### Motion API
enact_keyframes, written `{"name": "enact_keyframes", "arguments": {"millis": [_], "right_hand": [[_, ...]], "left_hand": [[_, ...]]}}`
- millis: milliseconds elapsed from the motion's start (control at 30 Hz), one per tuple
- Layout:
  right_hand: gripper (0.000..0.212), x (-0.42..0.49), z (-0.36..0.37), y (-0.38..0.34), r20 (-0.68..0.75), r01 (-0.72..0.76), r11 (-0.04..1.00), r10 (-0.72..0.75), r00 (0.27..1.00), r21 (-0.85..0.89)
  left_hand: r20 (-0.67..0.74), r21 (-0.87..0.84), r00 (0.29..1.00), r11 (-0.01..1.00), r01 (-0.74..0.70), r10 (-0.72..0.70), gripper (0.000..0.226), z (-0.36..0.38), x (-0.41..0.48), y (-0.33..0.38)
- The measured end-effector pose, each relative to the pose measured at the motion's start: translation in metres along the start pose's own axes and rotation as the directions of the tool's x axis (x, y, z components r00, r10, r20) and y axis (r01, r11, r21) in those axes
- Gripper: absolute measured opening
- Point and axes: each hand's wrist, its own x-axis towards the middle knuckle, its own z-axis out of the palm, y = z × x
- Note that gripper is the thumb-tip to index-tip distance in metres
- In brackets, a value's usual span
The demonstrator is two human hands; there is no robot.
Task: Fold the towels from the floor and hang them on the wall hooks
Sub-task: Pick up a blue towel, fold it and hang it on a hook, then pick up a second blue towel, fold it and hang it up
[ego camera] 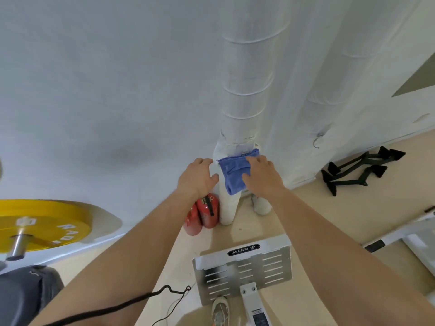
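Hanging blue towel point(233, 177) | right hand point(262, 178) flat on it | left hand point(197, 178) spread, just beside

The towel point(233, 172) is hanging against the wrapped column point(247, 90), between the two hands. The left hand point(197, 177) is sitting just left of the towel; the right hand point(261, 177) is lying on its right part. A wall hook point(317, 141) is hanging right of the right hand, slightly higher. Two extinguishers point(202, 212) are standing below the left hand, beside the column base. A weight plate point(42, 222) is sitting well left of the left hand. A slotted plate point(244, 267) is lying on the floor below the right hand.
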Motion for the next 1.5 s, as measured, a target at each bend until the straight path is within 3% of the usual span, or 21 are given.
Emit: {"name": "enact_keyframes", "arguments": {"millis": [267, 567, 733, 867, 1033, 1233, 1500], "right_hand": [[0.056, -0.070, 0.016, -0.115, 0.065, 0.193, 0.969, -0.186, 0.980, -0.151], [0.055, -0.194, 0.105, -0.282, 0.140, 0.349, 0.914, -0.326, 0.935, -0.205], [0.056, -0.267, 0.169, -0.379, 0.239, 0.471, 0.849, -0.419, 0.876, -0.241], [0.057, -0.325, 0.218, -0.453, 0.350, 0.600, 0.754, -0.504, 0.789, -0.267], [0.054, -0.391, 0.293, -0.520, 0.506, 0.786, 0.556, -0.612, 0.608, -0.271], [0.046, -0.489, 0.388, -0.565, 0.702, 0.940, 0.287, -0.631, 0.329, -0.182], [0.059, -0.639, 0.475, -0.583, 0.833, 0.994, -0.012, -0.547, 0.086, -0.111]], "left_hand": [[-0.009, 0.074, 0.997, 0.994, 0.080, -0.080, 0.057, -0.067, -0.098, -0.076], [-0.084, 0.069, 0.974, 0.974, 0.216, -0.210, 0.058, -0.110, -0.270, -0.235], [-0.085, 0.044, 0.944, 0.945, 0.323, -0.318, 0.058, -0.119, -0.382, -0.334], [-0.104, -0.042, 0.889, 0.895, 0.443, -0.445, 0.055, -0.124, -0.477, -0.397], [-0.103, -0.187, 0.748, 0.752, 0.632, -0.655, 0.045, -0.095, -0.594, -0.456], [-0.052, -0.353, 0.460, 0.447, 0.822, -0.886, 0.053, -0.030, -0.739, -0.488], [0.008, -0.529, 0.152, 0.125, 0.840, -0.988, 0.057, 0.048, -0.925, -0.489]]}}
